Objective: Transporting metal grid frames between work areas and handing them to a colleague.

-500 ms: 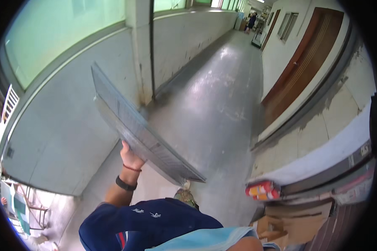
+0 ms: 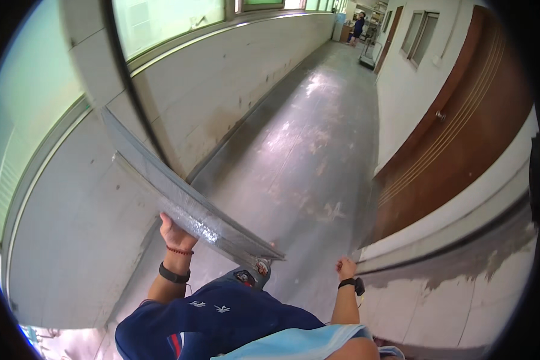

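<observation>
My left hand [image 2: 177,234] is closed on the lower side of a wide, flat grey panel [image 2: 201,219] wrapped in shiny clear film. The panel tilts across the front of my body, from high on the left down to the right, and looks like two layers or more. Its lower right end is above my shoe [image 2: 263,266]. My fingers under the panel are partly hidden. At my right side, my right hand [image 2: 345,268] hangs low with its fingers curled in and nothing visible in them. It is apart from the panel.
A long grey floor [image 2: 300,150] runs ahead between a left wall [image 2: 222,78] with windows and a right wall with a brown door [image 2: 456,132]. Far down, a person [image 2: 359,27] stands near a trolley [image 2: 367,59]. A dark pole [image 2: 132,84] rises at the left.
I have moved forward along the corridor; the brown door is nearer. My right hand has come into view. The panel stays in my left hand, and the boxes at lower right are out of view.
</observation>
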The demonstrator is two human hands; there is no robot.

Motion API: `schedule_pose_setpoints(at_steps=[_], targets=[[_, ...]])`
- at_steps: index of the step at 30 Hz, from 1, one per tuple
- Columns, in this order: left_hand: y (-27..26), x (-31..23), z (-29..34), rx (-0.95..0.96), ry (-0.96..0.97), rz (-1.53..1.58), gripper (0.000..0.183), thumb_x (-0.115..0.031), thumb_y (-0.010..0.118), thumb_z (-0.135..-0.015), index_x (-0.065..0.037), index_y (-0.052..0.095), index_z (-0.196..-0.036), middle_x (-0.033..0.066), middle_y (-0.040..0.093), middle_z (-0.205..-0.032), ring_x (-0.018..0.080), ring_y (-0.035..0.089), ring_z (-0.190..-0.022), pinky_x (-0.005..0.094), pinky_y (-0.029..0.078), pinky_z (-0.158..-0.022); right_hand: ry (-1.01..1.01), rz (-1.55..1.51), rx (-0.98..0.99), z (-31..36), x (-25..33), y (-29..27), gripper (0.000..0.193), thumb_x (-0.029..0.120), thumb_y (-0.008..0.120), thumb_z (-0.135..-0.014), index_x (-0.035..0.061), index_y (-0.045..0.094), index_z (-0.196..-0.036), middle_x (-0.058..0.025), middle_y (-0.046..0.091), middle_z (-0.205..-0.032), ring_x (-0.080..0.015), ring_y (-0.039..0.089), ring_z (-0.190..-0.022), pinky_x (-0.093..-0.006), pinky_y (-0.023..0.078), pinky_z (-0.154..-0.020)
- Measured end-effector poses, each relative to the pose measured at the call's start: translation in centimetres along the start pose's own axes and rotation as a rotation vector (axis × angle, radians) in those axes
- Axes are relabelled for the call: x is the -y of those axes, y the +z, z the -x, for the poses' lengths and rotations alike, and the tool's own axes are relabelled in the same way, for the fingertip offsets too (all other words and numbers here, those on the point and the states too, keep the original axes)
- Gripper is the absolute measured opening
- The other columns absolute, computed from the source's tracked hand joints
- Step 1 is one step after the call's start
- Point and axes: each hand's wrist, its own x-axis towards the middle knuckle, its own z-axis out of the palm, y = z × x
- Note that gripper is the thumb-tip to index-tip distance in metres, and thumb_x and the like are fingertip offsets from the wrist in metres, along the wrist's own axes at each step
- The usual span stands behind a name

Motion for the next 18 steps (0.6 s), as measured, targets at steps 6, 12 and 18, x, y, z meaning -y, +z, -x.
schedule_pose_setpoints(at_steps=[6,12,18], targets=[[2.9,9.6,-21.9,0.019,-0.06,0.019,0.058,-0.043,0.061,-0.074,-0.007,0.046,-0.117,0.0094,0.051,-0.115,0.0298,0.048,-0.105,0.0477,0.037,-0.09,0.224,0.004,-0.018,-10.3,6.3,3.8,0.012,0.015,0.053,-0.075,0.0083,0.05,-0.065,-0.0045,0.049,-0.052,-0.0155,0.047,-0.041,-0.0279,0.038,-0.035],[3.1,19.3,-40.7,0.042,-0.226,0.126,0.064,-0.038,0.064,-0.073,-0.006,0.04,-0.123,0.0114,0.046,-0.122,0.0315,0.042,-0.112,0.0498,0.031,-0.096,0.025,1.449,0.223,-12.9,-5.7,-4.0,0.014,0.02,0.054,-0.068,0.008,0.061,-0.063,-0.0096,0.061,-0.063,-0.018,0.06,-0.057,-0.0328,0.045,-0.045],[1.4,32.8,-56.8,-0.05,-0.184,0.086,0.056,-0.043,0.059,-0.076,-0.008,0.046,-0.118,0.0097,0.051,-0.116,0.0296,0.047,-0.106,0.0495,0.035,-0.091,0.333,1.225,0.197,-28.7,5.9,2.5,0.014,0.02,0.054,-0.068,0.01,0.062,-0.064,-0.009,0.062,-0.065,-0.0193,0.06,-0.06,-0.0343,0.046,-0.049]])
